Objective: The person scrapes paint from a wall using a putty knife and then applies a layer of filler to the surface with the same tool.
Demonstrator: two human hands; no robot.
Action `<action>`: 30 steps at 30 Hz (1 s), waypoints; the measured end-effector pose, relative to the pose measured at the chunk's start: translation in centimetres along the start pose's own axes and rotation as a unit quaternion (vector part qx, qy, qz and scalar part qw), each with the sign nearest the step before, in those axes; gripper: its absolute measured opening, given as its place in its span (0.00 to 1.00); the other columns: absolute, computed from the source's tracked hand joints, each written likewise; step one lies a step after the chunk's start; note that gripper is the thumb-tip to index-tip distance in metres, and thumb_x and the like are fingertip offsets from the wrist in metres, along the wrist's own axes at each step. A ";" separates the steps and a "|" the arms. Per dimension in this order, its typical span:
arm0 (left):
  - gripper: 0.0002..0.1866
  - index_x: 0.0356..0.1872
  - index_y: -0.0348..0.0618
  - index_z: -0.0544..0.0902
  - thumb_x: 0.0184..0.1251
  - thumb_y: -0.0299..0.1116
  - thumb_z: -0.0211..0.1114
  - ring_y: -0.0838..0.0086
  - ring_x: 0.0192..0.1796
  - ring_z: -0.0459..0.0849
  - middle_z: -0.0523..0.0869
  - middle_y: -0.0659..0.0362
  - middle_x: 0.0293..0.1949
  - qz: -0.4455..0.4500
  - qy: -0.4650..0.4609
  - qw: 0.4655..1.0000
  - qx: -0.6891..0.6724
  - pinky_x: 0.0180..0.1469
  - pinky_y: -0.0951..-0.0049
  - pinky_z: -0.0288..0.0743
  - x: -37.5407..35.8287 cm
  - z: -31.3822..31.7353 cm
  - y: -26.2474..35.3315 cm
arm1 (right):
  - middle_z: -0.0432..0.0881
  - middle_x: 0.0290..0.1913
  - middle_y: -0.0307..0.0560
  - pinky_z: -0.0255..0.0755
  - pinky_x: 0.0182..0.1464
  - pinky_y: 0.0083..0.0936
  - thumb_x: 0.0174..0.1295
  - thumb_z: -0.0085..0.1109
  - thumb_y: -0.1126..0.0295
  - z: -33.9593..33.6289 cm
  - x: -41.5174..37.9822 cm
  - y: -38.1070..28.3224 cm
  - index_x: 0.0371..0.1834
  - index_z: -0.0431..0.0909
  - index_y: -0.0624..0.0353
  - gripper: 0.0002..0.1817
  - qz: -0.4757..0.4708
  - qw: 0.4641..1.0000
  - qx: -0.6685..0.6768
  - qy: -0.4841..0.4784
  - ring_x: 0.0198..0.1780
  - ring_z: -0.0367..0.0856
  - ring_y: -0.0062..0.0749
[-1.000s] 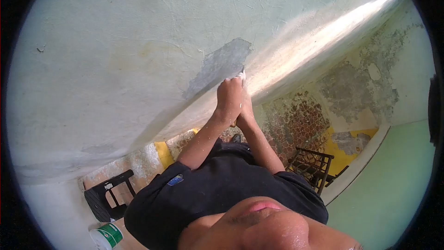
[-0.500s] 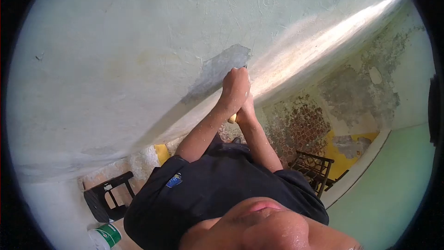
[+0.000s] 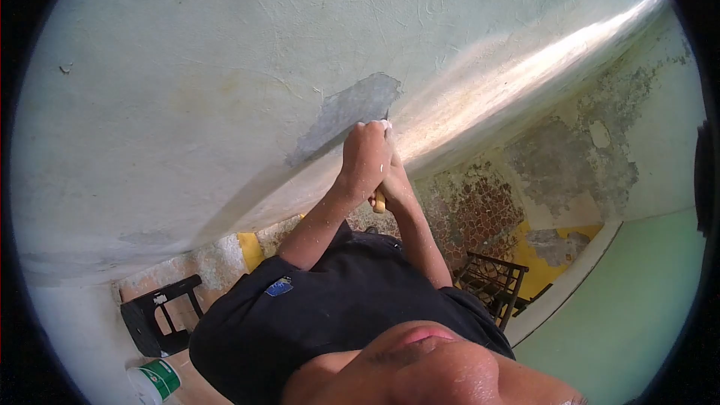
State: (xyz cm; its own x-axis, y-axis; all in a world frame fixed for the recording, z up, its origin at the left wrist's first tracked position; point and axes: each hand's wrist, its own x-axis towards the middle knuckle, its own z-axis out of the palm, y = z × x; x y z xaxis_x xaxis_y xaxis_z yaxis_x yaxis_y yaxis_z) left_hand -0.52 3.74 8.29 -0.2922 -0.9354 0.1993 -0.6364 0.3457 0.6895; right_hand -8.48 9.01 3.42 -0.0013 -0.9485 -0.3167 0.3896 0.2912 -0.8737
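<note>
My left hand (image 3: 365, 154) is closed, its fingers wrapped near the front of a scraper with a pale wooden handle (image 3: 380, 202). Behind and below it, my right hand (image 3: 397, 184) grips the same tool; the handle's end sticks out underneath. Most of the scraper is hidden by my hands, and only a thin dark bit of its blade shows at the wall. Both hands are close against the pale green wall (image 3: 225, 52), at the lower right edge of a bare grey patch (image 3: 356, 109). White flecks dot my hands and forearms.
A black stool (image 3: 161, 315) and a white and green bucket (image 3: 155, 380) stand at lower left. On the right is a dark metal rack (image 3: 491, 281). Beyond it, the side wall (image 3: 562, 150) is stained and peeling. Debris lies along the wall's foot.
Both hands and the scraper have moved down and slightly left along the wall, away from the grey patch's top. More of the wooden handle now shows. The view has shifted slightly.
</note>
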 end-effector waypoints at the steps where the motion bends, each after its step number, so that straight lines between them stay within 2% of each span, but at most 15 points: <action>1: 0.13 0.38 0.28 0.86 0.75 0.31 0.62 0.38 0.39 0.87 0.84 0.33 0.32 0.001 -0.001 1.000 0.000 0.38 0.52 0.81 0.4 0.0 -0.4 | 0.80 0.41 0.49 0.67 0.17 0.22 0.75 0.58 0.64 0.2 0.4 0.0 0.84 0.48 0.51 0.39 0.010 1.000 0.012 0.004 0.22 0.77 0.23; 5: 0.13 0.36 0.26 0.85 0.74 0.30 0.62 0.38 0.40 0.87 0.85 0.33 0.32 0.009 -0.006 1.000 -0.012 0.39 0.51 0.81 1.4 0.5 -1.3 | 0.79 0.39 0.49 0.66 0.16 0.23 0.75 0.57 0.66 0.8 2.1 0.4 0.80 0.53 0.49 0.34 -0.007 0.999 0.035 0.024 0.20 0.76 0.24; 10: 0.12 0.37 0.27 0.86 0.72 0.29 0.63 0.37 0.40 0.87 0.85 0.33 0.32 0.025 -0.018 1.000 -0.003 0.40 0.50 0.81 2.7 1.7 -2.1 | 0.79 0.36 0.49 0.65 0.15 0.24 0.75 0.57 0.67 1.6 2.5 -0.1 0.74 0.56 0.51 0.29 0.003 0.984 0.157 0.085 0.18 0.75 0.25; 13: 0.11 0.37 0.28 0.87 0.71 0.28 0.62 0.38 0.39 0.87 0.86 0.33 0.33 0.001 -0.036 0.999 0.026 0.40 0.50 0.82 2.8 1.7 -2.1 | 0.79 0.35 0.48 0.66 0.15 0.23 0.74 0.58 0.67 1.1 3.4 0.8 0.73 0.56 0.52 0.29 -0.010 0.984 0.153 0.094 0.18 0.75 0.25; 16: 0.12 0.37 0.30 0.88 0.70 0.30 0.62 0.40 0.38 0.88 0.86 0.33 0.32 0.040 -0.040 0.998 -0.023 0.40 0.51 0.83 2.6 3.7 -4.2 | 0.79 0.34 0.47 0.66 0.15 0.23 0.73 0.59 0.67 -0.6 5.4 3.4 0.72 0.56 0.53 0.29 -0.035 0.984 0.144 0.103 0.18 0.75 0.25; 17: 0.12 0.37 0.30 0.88 0.69 0.31 0.63 0.41 0.38 0.89 0.86 0.33 0.32 0.031 -0.105 0.993 -0.050 0.40 0.51 0.83 2.7 6.2 -6.4 | 0.80 0.37 0.43 0.71 0.22 0.24 0.70 0.64 0.58 -2.6 6.8 5.8 0.65 0.67 0.57 0.27 -0.001 0.986 0.096 0.134 0.26 0.79 0.24; 18: 0.12 0.37 0.31 0.88 0.68 0.32 0.63 0.41 0.38 0.89 0.86 0.34 0.31 0.031 -0.161 0.983 -0.076 0.40 0.51 0.83 3.6 7.5 -7.5 | 0.80 0.38 0.43 0.71 0.22 0.24 0.69 0.66 0.57 -2.4 5.5 5.9 0.67 0.66 0.57 0.29 -0.006 0.985 0.088 0.147 0.26 0.79 0.24; 19: 0.13 0.37 0.31 0.88 0.68 0.34 0.65 0.43 0.38 0.90 0.86 0.34 0.31 0.056 -0.112 0.991 -0.053 0.41 0.52 0.84 2.8 7.8 -7.2 | 0.80 0.39 0.44 0.71 0.22 0.24 0.69 0.67 0.57 -2.1 4.2 5.0 0.68 0.65 0.57 0.31 -0.021 0.985 0.078 0.155 0.27 0.80 0.25; 21: 0.13 0.37 0.31 0.87 0.71 0.33 0.63 0.43 0.37 0.90 0.86 0.35 0.31 -0.007 -0.099 0.995 -0.001 0.40 0.51 0.83 1.1 7.4 -5.7 | 0.80 0.42 0.45 0.72 0.24 0.24 0.69 0.67 0.58 -0.9 1.5 3.4 0.70 0.63 0.55 0.32 -0.010 0.984 0.063 0.164 0.30 0.81 0.24; 23: 0.13 0.37 0.31 0.87 0.72 0.33 0.62 0.43 0.37 0.89 0.86 0.35 0.32 -0.012 -0.078 0.997 -0.026 0.39 0.51 0.82 -0.9 6.2 -4.6 | 0.79 0.48 0.47 0.76 0.29 0.24 0.70 0.67 0.61 -1.4 0.5 4.2 0.74 0.60 0.54 0.34 -0.057 0.990 0.049 0.120 0.37 0.82 0.23; 24: 0.13 0.37 0.31 0.86 0.74 0.33 0.61 0.42 0.36 0.89 0.86 0.36 0.32 -0.009 -0.052 0.997 -0.049 0.39 0.51 0.82 -0.9 5.3 -3.9 | 0.78 0.57 0.48 0.79 0.38 0.25 0.72 0.64 0.66 -1.0 -0.9 2.7 0.82 0.55 0.54 0.39 -0.030 0.994 0.005 0.109 0.46 0.82 0.24; 25: 0.13 0.37 0.31 0.86 0.74 0.33 0.61 0.42 0.36 0.89 0.86 0.36 0.32 -0.009 -0.054 0.997 -0.051 0.39 0.51 0.82 -1.0 4.4 -3.1 | 0.78 0.57 0.48 0.79 0.38 0.25 0.72 0.64 0.66 -1.1 -1.1 2.8 0.82 0.55 0.54 0.39 -0.030 0.993 0.004 0.111 0.46 0.82 0.24; 27: 0.14 0.36 0.31 0.86 0.75 0.34 0.61 0.42 0.36 0.88 0.86 0.37 0.33 0.006 -0.038 0.999 -0.026 0.38 0.51 0.81 -1.4 2.7 -2.0 | 0.78 0.65 0.58 0.81 0.45 0.26 0.73 0.61 0.69 -0.9 -1.5 3.5 0.89 0.43 0.46 0.46 -0.078 0.994 0.001 0.078 0.52 0.84 0.32; 28: 0.14 0.38 0.31 0.87 0.75 0.36 0.63 0.41 0.38 0.87 0.86 0.36 0.34 -0.003 -0.041 0.999 -0.006 0.40 0.51 0.81 -1.4 2.3 -2.0 | 0.71 0.73 0.58 0.78 0.55 0.25 0.74 0.59 0.72 -0.4 -0.9 3.8 0.90 0.42 0.45 0.46 -0.121 0.990 0.044 0.056 0.61 0.80 0.32; 30: 0.15 0.39 0.33 0.88 0.76 0.37 0.62 0.41 0.38 0.88 0.87 0.36 0.33 -0.004 -0.018 1.000 0.007 0.41 0.50 0.83 -1.3 1.4 -1.7 | 0.71 0.73 0.57 0.78 0.55 0.26 0.74 0.58 0.73 0.2 -0.1 3.6 0.90 0.42 0.45 0.46 -0.101 0.991 0.065 0.053 0.61 0.79 0.32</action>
State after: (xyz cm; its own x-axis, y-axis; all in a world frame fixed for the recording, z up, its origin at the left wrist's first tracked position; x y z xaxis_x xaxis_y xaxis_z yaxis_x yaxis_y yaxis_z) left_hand -0.07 4.50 5.88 -0.3125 -0.9349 0.1682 -0.6490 0.3394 0.6809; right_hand -6.87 10.08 0.40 -0.1850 -0.9656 -0.1825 0.4867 0.0713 -0.8707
